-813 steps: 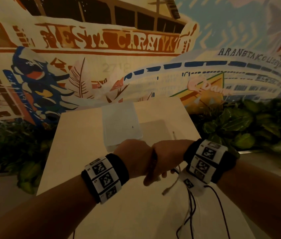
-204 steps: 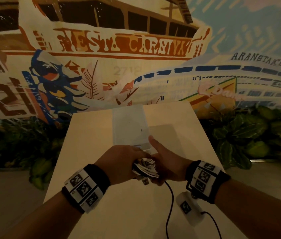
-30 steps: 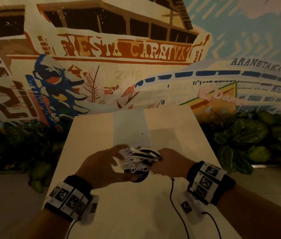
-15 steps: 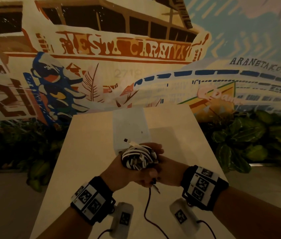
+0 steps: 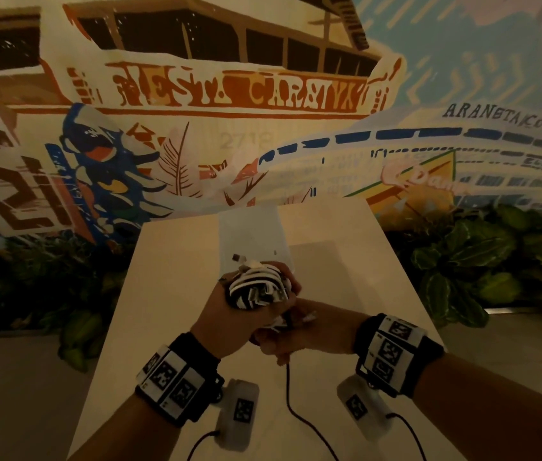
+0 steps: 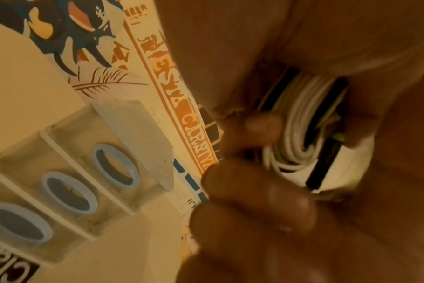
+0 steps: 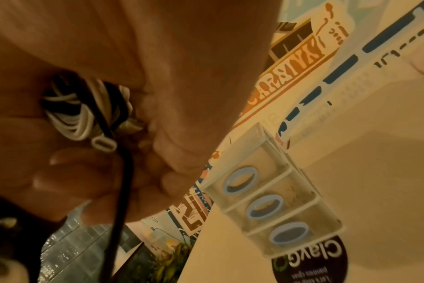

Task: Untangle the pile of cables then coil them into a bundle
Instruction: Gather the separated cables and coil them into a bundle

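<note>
Above the table (image 5: 170,294), the left hand (image 5: 229,314) now clutches the coiled bundle (image 5: 256,287) upright while the right hand (image 5: 303,331) pinches the last black cable (image 5: 288,387), so coiling looks nearly done

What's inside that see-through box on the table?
The clear box has three compartments in a row, each holding one blue ring. Whether anything lies beneath the rings cannot be seen.
</note>
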Demonstrator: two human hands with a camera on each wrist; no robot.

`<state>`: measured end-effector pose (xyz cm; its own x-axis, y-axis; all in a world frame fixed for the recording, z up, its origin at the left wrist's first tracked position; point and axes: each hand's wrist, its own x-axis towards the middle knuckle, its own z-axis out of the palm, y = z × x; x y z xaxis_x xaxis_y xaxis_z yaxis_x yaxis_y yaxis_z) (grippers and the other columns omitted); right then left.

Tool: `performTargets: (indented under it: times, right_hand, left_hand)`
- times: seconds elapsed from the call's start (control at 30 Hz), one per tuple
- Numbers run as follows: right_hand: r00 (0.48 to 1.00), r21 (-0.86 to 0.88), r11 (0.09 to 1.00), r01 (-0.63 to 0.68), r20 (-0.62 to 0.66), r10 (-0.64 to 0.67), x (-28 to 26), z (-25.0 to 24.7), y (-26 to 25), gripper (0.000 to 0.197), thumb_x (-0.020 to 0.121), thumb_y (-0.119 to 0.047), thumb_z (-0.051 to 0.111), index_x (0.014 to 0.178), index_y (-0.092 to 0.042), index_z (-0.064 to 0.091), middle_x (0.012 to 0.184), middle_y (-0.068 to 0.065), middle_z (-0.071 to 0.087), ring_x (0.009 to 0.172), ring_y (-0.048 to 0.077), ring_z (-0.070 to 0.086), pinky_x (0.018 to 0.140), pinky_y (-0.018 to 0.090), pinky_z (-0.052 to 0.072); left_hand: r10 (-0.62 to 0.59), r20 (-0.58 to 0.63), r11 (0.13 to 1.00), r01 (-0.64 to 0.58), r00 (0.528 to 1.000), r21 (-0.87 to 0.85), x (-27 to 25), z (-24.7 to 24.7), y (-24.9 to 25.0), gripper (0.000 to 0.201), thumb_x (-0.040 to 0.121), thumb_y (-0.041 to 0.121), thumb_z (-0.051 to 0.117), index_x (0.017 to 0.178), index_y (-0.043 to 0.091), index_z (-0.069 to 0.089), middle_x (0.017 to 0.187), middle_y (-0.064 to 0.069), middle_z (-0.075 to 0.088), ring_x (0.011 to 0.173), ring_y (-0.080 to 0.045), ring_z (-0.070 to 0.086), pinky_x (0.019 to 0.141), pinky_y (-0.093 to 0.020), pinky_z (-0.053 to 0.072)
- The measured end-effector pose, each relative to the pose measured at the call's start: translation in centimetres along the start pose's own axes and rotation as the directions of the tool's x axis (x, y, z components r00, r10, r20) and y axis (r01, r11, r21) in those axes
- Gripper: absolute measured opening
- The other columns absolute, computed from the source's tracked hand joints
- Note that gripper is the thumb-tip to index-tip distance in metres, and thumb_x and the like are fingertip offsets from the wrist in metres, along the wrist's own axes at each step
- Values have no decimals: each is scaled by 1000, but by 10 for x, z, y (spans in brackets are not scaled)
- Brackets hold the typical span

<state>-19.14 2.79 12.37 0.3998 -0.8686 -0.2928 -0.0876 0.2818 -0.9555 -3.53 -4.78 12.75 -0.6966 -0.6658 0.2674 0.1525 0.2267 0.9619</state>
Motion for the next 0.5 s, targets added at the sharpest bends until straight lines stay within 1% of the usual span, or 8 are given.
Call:
performTargets:
  times: [0.03, 0.1, 0.2, 0.27, 0.37, 0.4, 0.47, 0.5]
  right_hand:
    - [1000, -10, 1000, -18, -9, 18, 1, 2, 3, 19, 99, -11, 64, 117, -6, 58, 89, 4, 57, 76, 15, 55, 76, 28, 56]
    - [998, 32, 999, -42, -40, 43, 4, 6, 7, 11, 104, -18, 56, 100, -8, 55, 73, 1, 43, 60, 10, 40, 66, 28, 48]
    - [995, 39, 994, -104, 5, 104, 8, 10, 1, 32, 107, -22, 51, 75, -26, 51, 64, -3, 28, 54, 11, 26, 62, 28, 37]
    - [985, -42, 986, -160, 58, 162, 11, 7, -5, 41, 106, -22, 53, 66, -30, 53, 63, -3, 31, 54, 12, 29, 62, 25, 41]
    - [964, -164, 954, -249, 47, 260, 14, -2, -9, 19, 101, -14, 61, 82, -16, 60, 69, -3, 50, 58, 8, 47, 67, 25, 52]
    - [951, -158, 943, -291, 58, 303, 15, -4, -8, 9, 99, -10, 61, 90, -13, 61, 74, -1, 52, 60, 9, 50, 68, 25, 53]
    - [918, -139, 917, -373, 87, 387, 14, -6, -6, 6, 99, -6, 58, 97, -11, 59, 77, 1, 51, 61, 11, 48, 66, 24, 52]
    - [904, -145, 904, -402, 98, 417, 13, -6, -6, 7, 100, -6, 57, 96, -11, 57, 76, 1, 50, 61, 11, 45, 64, 23, 51]
  left_hand:
    - [0, -19, 1000, 0, 1000, 9, 2, -3, -1, 13, 81, 12, 76, 91, 21, 74, 95, -1, 74, 98, -25, 69, 92, -39, 55]
    - [-22, -33, 999, 24, 999, 32, 4, -8, 0, 16, 81, 2, 78, 93, 12, 73, 95, -3, 75, 98, -25, 69, 94, -41, 55]
    - [-88, 24, 994, 86, 996, 70, 1, -9, 3, 19, 78, 9, 78, 92, 22, 74, 95, 4, 75, 97, -14, 70, 91, -24, 53]
    - [-121, 41, 987, 116, 992, 109, -4, -12, 4, 22, 80, 9, 79, 95, 25, 74, 98, 6, 75, 99, -11, 69, 91, -20, 52]
    - [-195, 107, 972, 177, 975, 157, -6, -11, 7, 28, 77, 25, 77, 103, 35, 73, 106, 2, 74, 106, -13, 69, 98, -30, 52]
    - [-223, 122, 964, 201, 967, 174, -5, -9, 10, 29, 78, 25, 77, 103, 37, 72, 104, 1, 74, 105, -10, 69, 100, -35, 52]
    - [-286, 137, 947, 257, 949, 193, -6, -6, 10, 33, 81, 15, 78, 102, 40, 69, 100, 3, 72, 101, -1, 68, 102, -41, 51]
    - [-291, 172, 951, 265, 941, 158, -7, -6, 7, 34, 80, 16, 78, 104, 39, 69, 103, 2, 72, 104, -5, 68, 102, -42, 51]
